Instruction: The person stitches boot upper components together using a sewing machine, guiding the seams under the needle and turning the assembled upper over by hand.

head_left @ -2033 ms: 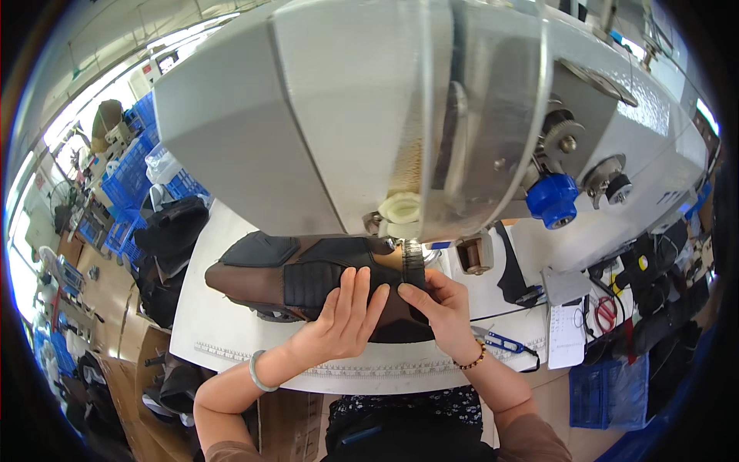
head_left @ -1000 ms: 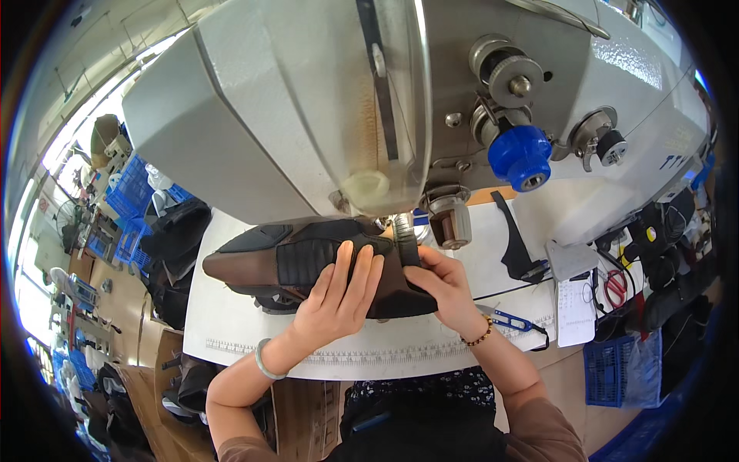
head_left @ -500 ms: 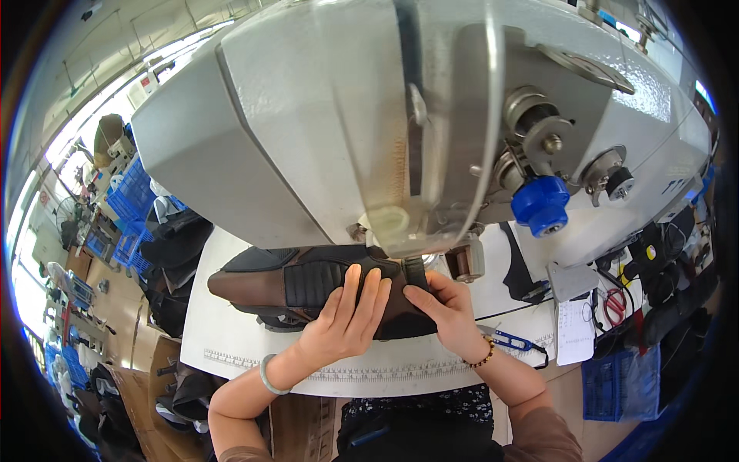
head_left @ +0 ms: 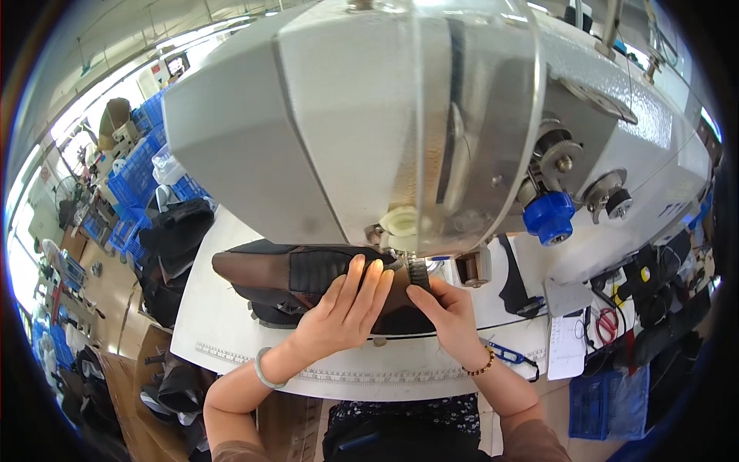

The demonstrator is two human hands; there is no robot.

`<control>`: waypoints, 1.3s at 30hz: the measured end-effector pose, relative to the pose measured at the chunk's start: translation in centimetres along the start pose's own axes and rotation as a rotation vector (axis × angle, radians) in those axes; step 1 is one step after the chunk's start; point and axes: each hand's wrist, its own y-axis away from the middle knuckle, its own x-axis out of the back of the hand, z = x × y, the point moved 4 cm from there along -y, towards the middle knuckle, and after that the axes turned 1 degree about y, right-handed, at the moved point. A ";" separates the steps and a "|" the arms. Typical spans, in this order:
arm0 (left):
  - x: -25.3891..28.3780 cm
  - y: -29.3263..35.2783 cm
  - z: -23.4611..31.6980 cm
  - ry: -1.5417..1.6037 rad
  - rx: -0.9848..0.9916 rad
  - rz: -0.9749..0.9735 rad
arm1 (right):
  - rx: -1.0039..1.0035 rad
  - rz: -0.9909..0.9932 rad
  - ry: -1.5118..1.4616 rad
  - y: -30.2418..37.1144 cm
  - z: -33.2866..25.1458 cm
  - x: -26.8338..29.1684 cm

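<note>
A brown and black sewn piece with a ribbed black panel lies under the head of a large grey sewing machine. My left hand rests on it with fingers stretched out flat, the tips close to the needle area. My right hand pinches the black ribbed edge of the same piece between thumb and fingers, just right of the needle area. The machine's clear guard hangs in front of the needle area. More dark layers of the piece show beneath its near edge.
A ruler scale runs along the white table's front edge. To the right lie a blue-handled tool, a black strip, a notepad and red scissors. Dark pieces are heaped left; a blue crate stands lower right.
My view has shifted, so the machine appears farther right. The sewn piece has moved slightly at the needle, and both hands stay on it in nearly the same hold.
</note>
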 end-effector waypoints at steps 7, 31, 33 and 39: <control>-0.1 0.0 -0.4 0.059 0.027 0.027 | -0.034 0.025 -0.122 0.0 0.2 -0.2; -0.9 -0.2 -0.7 0.098 0.045 0.084 | -0.012 0.072 -0.188 -0.2 0.5 -0.4; -1.1 -0.1 -0.7 0.125 0.067 0.089 | 0.001 0.050 -0.177 -0.1 0.3 -0.3; -1.1 -0.1 -0.5 0.173 0.097 0.070 | -0.084 -0.052 -0.367 -0.2 0.5 0.7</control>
